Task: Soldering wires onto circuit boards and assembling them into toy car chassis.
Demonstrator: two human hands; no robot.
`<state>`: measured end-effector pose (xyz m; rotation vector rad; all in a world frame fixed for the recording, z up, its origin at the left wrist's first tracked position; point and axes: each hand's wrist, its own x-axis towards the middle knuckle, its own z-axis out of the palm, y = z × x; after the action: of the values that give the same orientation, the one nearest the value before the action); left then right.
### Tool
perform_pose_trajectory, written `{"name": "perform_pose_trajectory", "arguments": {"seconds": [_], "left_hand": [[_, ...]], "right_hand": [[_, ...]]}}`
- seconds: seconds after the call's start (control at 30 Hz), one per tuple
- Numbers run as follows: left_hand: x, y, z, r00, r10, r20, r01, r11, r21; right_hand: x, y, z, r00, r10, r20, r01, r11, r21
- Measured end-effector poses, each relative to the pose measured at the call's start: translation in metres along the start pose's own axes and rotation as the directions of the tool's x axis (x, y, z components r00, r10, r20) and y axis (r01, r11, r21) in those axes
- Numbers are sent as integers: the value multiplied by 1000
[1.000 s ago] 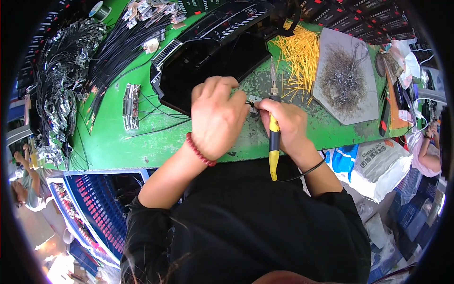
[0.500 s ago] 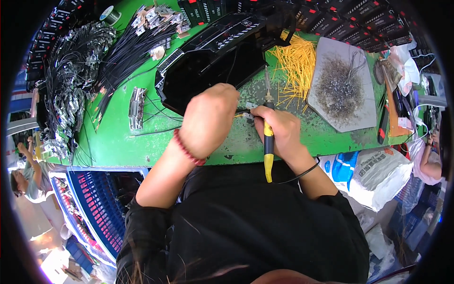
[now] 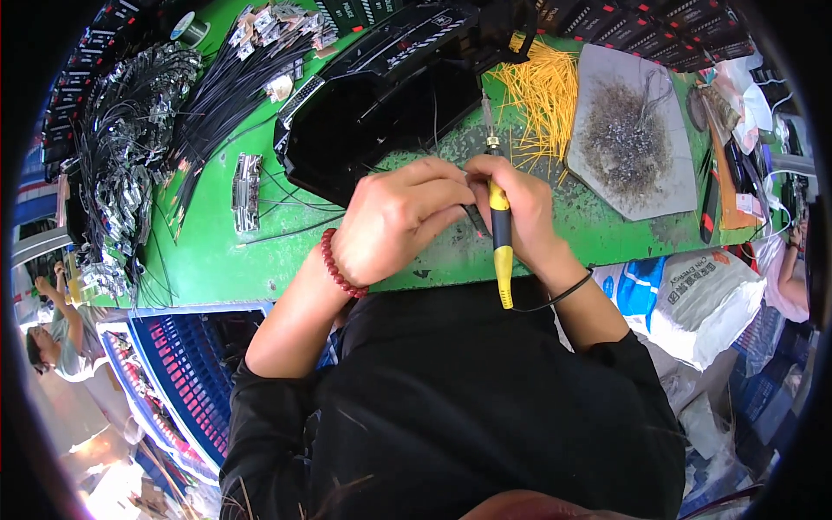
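A yellow-and-black soldering iron (image 3: 501, 227) rests in my right hand (image 3: 530, 206), tip pointing away from me. My left hand (image 3: 400, 215), with a red bead bracelet at the wrist, is closed in a pinch. Its fingertips meet those of my right hand. A small dark strip (image 3: 475, 220) shows just below the left fingertips; its kind is unclear, and the fingers cover the rest. Just beyond the hands lies a large black plastic shell (image 3: 347, 130). To the left, a silvery part (image 3: 247, 192) has thin black wires running from it toward my left hand.
Black wires (image 3: 221, 108) and silvery wired parts (image 3: 130, 143) are heaped on the green table (image 3: 199, 269) at left. A solder spool (image 3: 192, 29) stands behind. Yellow wires (image 3: 542, 91) and a debris-specked grey board (image 3: 624, 195) lie at right. Blue crates (image 3: 178, 364) stand below left.
My left hand has come down from above to my right fingertips. The soldering iron has shifted slightly right, and the pale tab seen by the right fingers is now hidden.
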<state>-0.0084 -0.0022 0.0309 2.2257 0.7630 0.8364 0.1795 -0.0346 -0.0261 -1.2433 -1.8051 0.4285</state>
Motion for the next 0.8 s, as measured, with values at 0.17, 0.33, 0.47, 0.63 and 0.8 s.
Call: {"name": "perform_pose_trajectory", "arguments": {"seconds": [0.17,0.33,0.47,0.63,0.8], "left_hand": [[-6,-8,7,995,-99,-4,97,985,-143],[-9,-7,10,979,-197,-49,197,980,9],[-8,-5,11,976,-213,-51,213,977,-6],[-7,-2,14,961,-272,-45,256,941,-221],[-9,-3,17,919,-393,39,369,820,-438]], "right_hand": [[0,2,-4,997,34,73,-47,982,184],[-11,4,-11,999,45,-14,-33,879,476],[-10,-6,-13,996,62,-64,-24,876,482],[-11,-11,-10,996,10,-94,31,905,424],[-17,-18,-10,964,267,11,-182,623,761]]}}
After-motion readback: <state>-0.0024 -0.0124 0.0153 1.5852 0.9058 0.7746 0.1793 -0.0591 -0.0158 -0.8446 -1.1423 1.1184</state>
